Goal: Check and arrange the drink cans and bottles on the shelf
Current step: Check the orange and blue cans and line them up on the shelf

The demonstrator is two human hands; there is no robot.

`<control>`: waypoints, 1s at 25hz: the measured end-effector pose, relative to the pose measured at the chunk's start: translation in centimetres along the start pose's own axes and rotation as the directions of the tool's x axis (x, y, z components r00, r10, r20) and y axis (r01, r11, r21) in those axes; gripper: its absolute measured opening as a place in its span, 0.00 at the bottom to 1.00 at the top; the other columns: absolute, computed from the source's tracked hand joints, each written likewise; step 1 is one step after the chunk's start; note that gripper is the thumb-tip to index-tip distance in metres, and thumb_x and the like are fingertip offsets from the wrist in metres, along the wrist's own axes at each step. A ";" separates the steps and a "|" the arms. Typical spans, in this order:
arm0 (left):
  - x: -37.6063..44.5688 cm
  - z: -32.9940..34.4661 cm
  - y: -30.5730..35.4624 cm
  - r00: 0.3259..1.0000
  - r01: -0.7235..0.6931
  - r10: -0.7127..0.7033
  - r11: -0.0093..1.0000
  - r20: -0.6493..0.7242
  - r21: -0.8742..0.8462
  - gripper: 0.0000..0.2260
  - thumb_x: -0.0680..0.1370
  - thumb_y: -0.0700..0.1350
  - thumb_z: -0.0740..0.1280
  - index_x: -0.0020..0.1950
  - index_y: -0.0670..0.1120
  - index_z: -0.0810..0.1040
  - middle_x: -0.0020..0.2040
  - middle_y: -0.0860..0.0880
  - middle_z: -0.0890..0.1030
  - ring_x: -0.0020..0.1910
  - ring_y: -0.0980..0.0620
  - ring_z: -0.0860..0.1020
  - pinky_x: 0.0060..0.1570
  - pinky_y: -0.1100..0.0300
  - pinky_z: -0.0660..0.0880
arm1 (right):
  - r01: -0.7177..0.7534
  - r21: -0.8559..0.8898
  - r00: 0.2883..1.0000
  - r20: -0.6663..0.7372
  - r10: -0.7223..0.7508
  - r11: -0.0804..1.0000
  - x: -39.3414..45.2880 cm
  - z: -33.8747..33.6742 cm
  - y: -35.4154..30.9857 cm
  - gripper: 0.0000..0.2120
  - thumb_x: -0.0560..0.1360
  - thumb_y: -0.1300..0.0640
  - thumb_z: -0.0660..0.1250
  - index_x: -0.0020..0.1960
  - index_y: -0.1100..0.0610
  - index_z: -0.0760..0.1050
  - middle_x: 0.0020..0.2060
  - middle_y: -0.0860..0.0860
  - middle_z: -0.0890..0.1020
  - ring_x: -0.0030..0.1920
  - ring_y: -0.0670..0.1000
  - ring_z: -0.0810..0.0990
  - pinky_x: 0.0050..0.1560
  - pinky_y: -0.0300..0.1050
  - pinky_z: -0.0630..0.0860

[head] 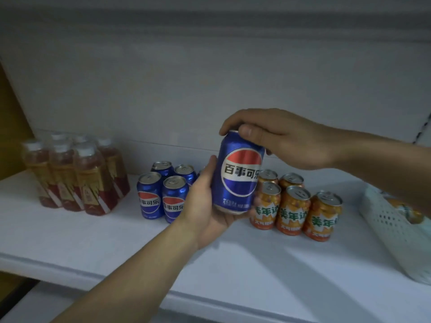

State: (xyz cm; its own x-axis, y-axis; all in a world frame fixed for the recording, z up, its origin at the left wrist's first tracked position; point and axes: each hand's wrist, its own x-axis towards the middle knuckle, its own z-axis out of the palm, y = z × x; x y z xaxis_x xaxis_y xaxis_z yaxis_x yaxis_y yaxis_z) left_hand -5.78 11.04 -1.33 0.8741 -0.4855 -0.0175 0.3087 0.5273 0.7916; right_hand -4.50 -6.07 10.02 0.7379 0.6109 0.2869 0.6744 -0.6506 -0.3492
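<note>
1. The left hand (205, 203) is reaching in from the lower left and cupping the bottom of a blue cola can (238, 173), its palm under the base, its thumb lying up the can's left side and its fingertips curling round the lower right edge.
2. The right hand (286, 141) is coming in from the right and gripping the top of the same can, thumb pressing the front of the rim and fingers curling over the lid.
3. The can is being held upright, tilting slightly, in the air above the white shelf (233, 264), with its red, white and blue logo facing the camera.
4. Just left of the left hand, a group of blue cola cans (163, 194) is standing on the shelf; four are showing plainly, and a sliver of another is peeking out behind the hand.
5. Just right of the left hand and below the right hand, five orange soda cans (293, 210) are standing close together in two rows.
6. Under the right forearm, a pale perforated basket (391, 231) is lying at the shelf's right end, with something orange inside that I cannot make out.
7. Far left of both hands, a cluster of reddish tea bottles (77, 176) with white caps is standing near the shelf's back wall.
</note>
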 end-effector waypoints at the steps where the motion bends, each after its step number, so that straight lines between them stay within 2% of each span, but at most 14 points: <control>1: -0.3 0.7 -0.2 0.998 -0.041 0.042 0.999 -0.042 0.030 0.31 0.81 0.64 0.54 0.61 0.39 0.81 0.48 0.38 0.84 0.38 0.44 0.83 0.35 0.55 0.81 | -0.001 0.054 0.999 -0.039 0.003 0.999 -0.5 0.3 0.1 0.15 0.86 0.50 0.54 0.67 0.49 0.75 0.59 0.43 0.81 0.54 0.35 0.79 0.46 0.29 0.75; 3: -0.6 1.9 -0.1 0.984 -0.117 0.129 0.988 -0.123 0.100 0.30 0.82 0.63 0.53 0.58 0.41 0.82 0.47 0.39 0.85 0.37 0.45 0.83 0.35 0.56 0.81 | -0.002 0.149 0.989 -0.146 0.024 0.989 -1.3 0.4 0.1 0.14 0.86 0.53 0.53 0.66 0.47 0.75 0.59 0.41 0.81 0.52 0.33 0.79 0.46 0.28 0.74; 5: -0.7 2.8 -0.4 0.975 -0.139 0.151 0.987 -0.163 0.081 0.30 0.82 0.64 0.53 0.60 0.41 0.81 0.48 0.38 0.85 0.38 0.44 0.83 0.35 0.56 0.81 | 0.010 0.214 0.975 -0.218 0.038 0.977 -1.6 0.6 0.0 0.14 0.87 0.54 0.53 0.65 0.47 0.75 0.60 0.41 0.81 0.54 0.34 0.80 0.46 0.28 0.75; 7: -0.5 3.3 -1.2 0.981 -0.118 0.114 0.993 -0.154 -0.017 0.30 0.81 0.64 0.55 0.61 0.40 0.81 0.47 0.38 0.84 0.37 0.45 0.82 0.34 0.57 0.81 | -0.019 0.256 0.962 -0.258 0.087 0.967 -1.8 1.4 0.1 0.14 0.86 0.51 0.55 0.65 0.47 0.76 0.60 0.42 0.82 0.56 0.39 0.82 0.49 0.33 0.78; 9: 0.0 3.2 -2.0 0.994 -0.048 0.037 0.992 -0.102 -0.113 0.29 0.81 0.63 0.56 0.56 0.39 0.83 0.45 0.39 0.84 0.34 0.45 0.82 0.32 0.58 0.80 | -0.058 0.371 0.926 -0.327 0.189 0.927 -1.8 3.0 1.0 0.13 0.85 0.50 0.58 0.66 0.47 0.77 0.59 0.44 0.83 0.57 0.44 0.83 0.53 0.39 0.81; 11: 0.6 3.1 -2.4 0.999 0.032 -0.035 0.988 -0.014 -0.150 0.29 0.80 0.63 0.56 0.54 0.39 0.83 0.43 0.38 0.83 0.34 0.44 0.81 0.31 0.58 0.80 | -0.025 0.655 0.871 -0.356 0.338 0.755 -1.8 4.9 1.6 0.13 0.83 0.49 0.63 0.65 0.48 0.78 0.58 0.48 0.85 0.57 0.49 0.85 0.57 0.47 0.83; 13: 1.2 3.0 -2.5 0.997 0.073 -0.070 0.993 0.042 -0.094 0.30 0.80 0.64 0.56 0.56 0.39 0.83 0.45 0.37 0.83 0.37 0.42 0.83 0.35 0.55 0.82 | 0.046 0.897 0.852 -0.265 0.452 0.440 -1.8 6.0 1.8 0.17 0.79 0.47 0.67 0.66 0.50 0.79 0.58 0.54 0.86 0.57 0.57 0.86 0.59 0.58 0.83; 14: 1.3 2.9 -2.7 0.997 0.070 -0.069 0.997 0.025 -0.038 0.29 0.80 0.63 0.55 0.58 0.39 0.82 0.46 0.37 0.84 0.39 0.40 0.83 0.37 0.52 0.83 | 0.066 0.950 0.853 -0.212 0.477 0.304 -1.8 6.3 1.8 0.19 0.77 0.48 0.67 0.67 0.52 0.79 0.56 0.58 0.86 0.54 0.60 0.87 0.57 0.58 0.84; 15: 1.3 2.8 -3.0 0.998 0.060 -0.060 0.998 -0.010 0.016 0.28 0.81 0.62 0.55 0.59 0.40 0.81 0.49 0.37 0.85 0.41 0.39 0.84 0.40 0.50 0.83 | 0.075 0.965 0.849 -0.193 0.492 0.250 -1.7 6.5 1.9 0.20 0.76 0.48 0.67 0.66 0.54 0.79 0.53 0.60 0.87 0.50 0.61 0.88 0.51 0.56 0.85; 16: 1.2 2.5 -3.1 0.998 0.046 -0.043 0.997 -0.049 0.058 0.27 0.81 0.61 0.54 0.61 0.42 0.80 0.52 0.37 0.85 0.44 0.38 0.84 0.41 0.48 0.83 | 0.070 0.959 0.833 -0.209 0.513 0.276 -1.6 6.7 1.9 0.19 0.75 0.50 0.67 0.64 0.56 0.80 0.49 0.61 0.87 0.46 0.63 0.87 0.47 0.55 0.85; 18: 1.3 2.1 -3.1 0.991 0.003 0.009 0.996 -0.131 0.093 0.23 0.82 0.58 0.54 0.61 0.44 0.80 0.52 0.38 0.86 0.45 0.37 0.85 0.40 0.48 0.83 | 0.043 0.917 0.789 -0.275 0.549 0.397 -0.9 7.3 2.2 0.14 0.77 0.53 0.69 0.58 0.60 0.81 0.47 0.62 0.87 0.46 0.68 0.86 0.46 0.55 0.85; 21: 1.9 1.6 -3.0 0.964 -0.081 0.110 0.988 -0.241 0.129 0.23 0.82 0.56 0.54 0.55 0.42 0.82 0.44 0.39 0.86 0.34 0.42 0.83 0.28 0.57 0.78 | 0.005 0.875 0.776 -0.309 0.550 0.484 0.1 7.7 2.6 0.14 0.77 0.51 0.72 0.56 0.60 0.81 0.47 0.61 0.87 0.48 0.67 0.86 0.48 0.57 0.85; 23: 2.4 1.4 -2.8 0.963 -0.083 0.107 0.991 -0.248 0.105 0.25 0.82 0.57 0.53 0.55 0.40 0.81 0.41 0.38 0.84 0.29 0.43 0.80 0.24 0.60 0.74 | 0.041 0.880 0.829 -0.295 0.476 0.473 0.6 7.4 2.5 0.15 0.74 0.49 0.73 0.57 0.56 0.81 0.48 0.59 0.87 0.49 0.65 0.87 0.49 0.55 0.85; 25: 2.6 0.9 -2.6 0.977 -0.014 0.030 0.997 -0.209 0.075 0.27 0.82 0.57 0.51 0.55 0.38 0.81 0.39 0.38 0.82 0.27 0.42 0.79 0.23 0.62 0.73 | 0.080 0.912 0.872 -0.259 0.415 0.401 0.7 7.4 2.6 0.16 0.72 0.51 0.72 0.58 0.55 0.81 0.50 0.59 0.87 0.49 0.64 0.87 0.48 0.54 0.85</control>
State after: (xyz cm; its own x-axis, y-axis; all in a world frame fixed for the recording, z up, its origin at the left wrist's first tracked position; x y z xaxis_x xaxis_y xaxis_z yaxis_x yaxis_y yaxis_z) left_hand -4.65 7.78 -2.83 0.9420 -0.3130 -0.1215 0.2673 0.4800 0.8356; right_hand -2.41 -3.97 2.78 0.9303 0.1459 0.3365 0.3055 0.1994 -0.9311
